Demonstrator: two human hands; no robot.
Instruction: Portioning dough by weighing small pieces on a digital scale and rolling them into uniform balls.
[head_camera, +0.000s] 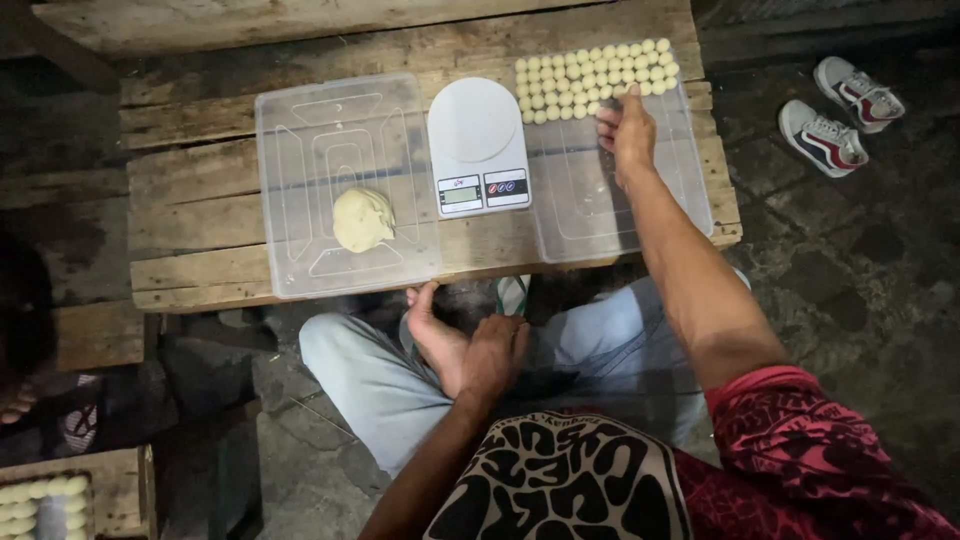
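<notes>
- Head camera is looking down at a low wooden table (200, 190) made of rough planks, standing on a dark stone floor.
- Two clear plastic trays are lying on the table: the left tray (300, 130) is holding one thing only, and the right tray (680, 190) is lying at the other side of the scale.
- White kitchen scale (477, 145) with a round plate is sitting between the two trays, touching or almost touching both.
- Two sneakers (840, 115) are lying on the floor, well apart from the table, at the right.
- Left hand (468, 350) is resting low in front of the table edge, over the lap; its fingers are half curled and the thumb is pointing up toward the left tray, holding nothing that I can see.
- Right hand (628, 135) is reaching over the right tray, fingers bent downward and close together at the last row of balls; whether they are pinching one I cannot tell.
- Pale dough lump (362, 219) is lying in the middle of the left tray.
- Small dough balls (590, 75) are standing in neat rows at the far end of the right tray, touching each other.
</notes>
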